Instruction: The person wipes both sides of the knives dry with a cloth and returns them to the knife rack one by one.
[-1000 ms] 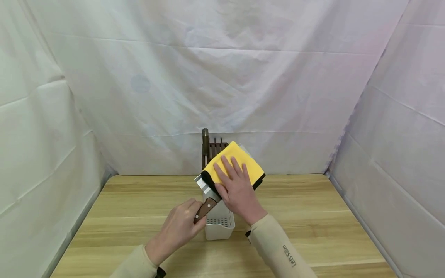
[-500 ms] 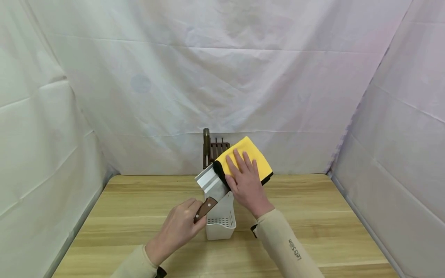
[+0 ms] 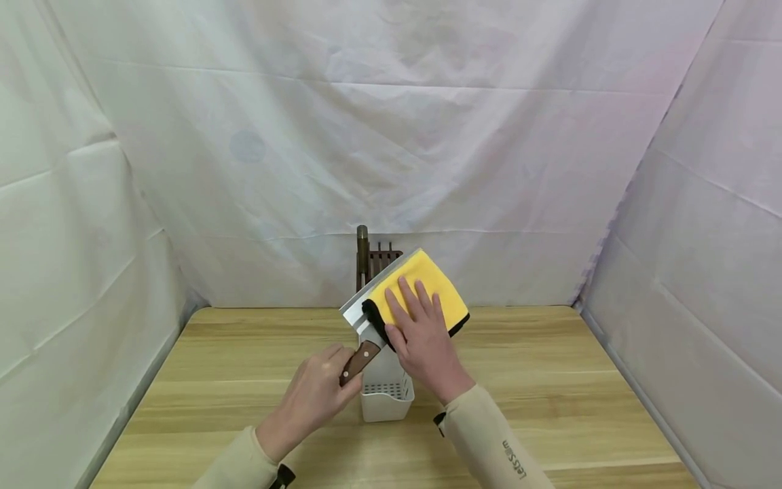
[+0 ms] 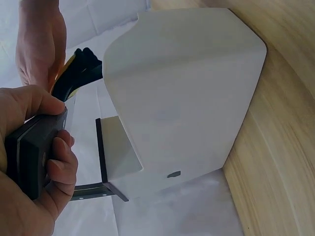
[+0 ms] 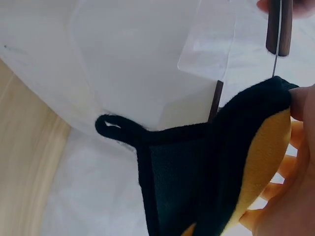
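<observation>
A cleaver with a brown riveted handle (image 3: 360, 362) is held up at a slant, its wide steel blade (image 3: 353, 315) pointing up and right. My left hand (image 3: 313, 390) grips that handle, fingers curled round it. Over most of the blade lies a yellow cloth (image 3: 444, 292) with a black border. My right hand (image 3: 425, 345) presses on the cloth, its fingers spread and mostly straight. In the right wrist view, the cloth's dark side (image 5: 177, 172) and a small loop (image 5: 115, 129) hang down. The blade's far end is hidden under the cloth.
Beneath the cleaver stands a white holder (image 3: 387, 409) with a perforated base. Behind it rises a dark slotted rack (image 3: 386, 257) with an upright dark-handled tool (image 3: 362, 248) at its left. The wooden table (image 3: 256, 380) meets white hanging sheets (image 3: 391, 156) on three sides.
The cloth and right hand slid right and up along the blade, then came back left and down. The blade's upper edge now shows along the cloth. My left hand has hardly moved.
</observation>
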Tool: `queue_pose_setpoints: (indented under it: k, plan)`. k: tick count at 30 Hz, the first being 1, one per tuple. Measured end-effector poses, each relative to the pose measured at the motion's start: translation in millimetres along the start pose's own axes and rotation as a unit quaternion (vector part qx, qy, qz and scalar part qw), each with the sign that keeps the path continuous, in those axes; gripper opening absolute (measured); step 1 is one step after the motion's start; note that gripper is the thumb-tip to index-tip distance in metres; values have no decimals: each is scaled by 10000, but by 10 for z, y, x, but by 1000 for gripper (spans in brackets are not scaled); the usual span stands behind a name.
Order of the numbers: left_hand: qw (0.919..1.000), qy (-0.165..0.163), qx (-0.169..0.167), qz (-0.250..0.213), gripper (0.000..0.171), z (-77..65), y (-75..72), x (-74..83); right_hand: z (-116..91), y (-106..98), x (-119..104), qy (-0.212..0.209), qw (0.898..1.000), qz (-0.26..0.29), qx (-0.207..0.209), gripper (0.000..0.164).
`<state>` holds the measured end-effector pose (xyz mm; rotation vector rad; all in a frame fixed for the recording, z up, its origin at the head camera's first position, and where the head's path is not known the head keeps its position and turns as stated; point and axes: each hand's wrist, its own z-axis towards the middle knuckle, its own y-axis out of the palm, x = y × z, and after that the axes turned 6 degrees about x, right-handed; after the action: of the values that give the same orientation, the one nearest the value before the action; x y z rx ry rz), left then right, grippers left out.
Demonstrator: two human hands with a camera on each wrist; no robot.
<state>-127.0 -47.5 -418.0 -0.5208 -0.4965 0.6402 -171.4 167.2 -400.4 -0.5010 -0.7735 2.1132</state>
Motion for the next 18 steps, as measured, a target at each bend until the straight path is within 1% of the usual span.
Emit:
queue_pose_setpoints:
  k: [3,6,9,12,15,18]
  plan:
    - [9999,-128,-75,11,9,13,-4,11,-24,-3,-40,-91,9999,0,-48,52]
    - [9995,-255,-176,-9,11,24,-6,13,-44,-24,-68,-141,9997,41,-200,55]
    - [9991,-351,-222,-58,10,29,-3,6,-61,-58,-75,-208,9989,163,-387,60]
    - [9989,-384,-256,-35,10,28,-5,-2,-67,-84,-71,-296,9978,210,-561,70]
    - [9990,-367,-241,-30,9,33,-7,0,-71,-86,-68,-404,9971,48,-640,81]
    - [9993,-312,-213,-40,8,43,-8,5,-76,-50,-72,-521,9971,-213,-508,89]
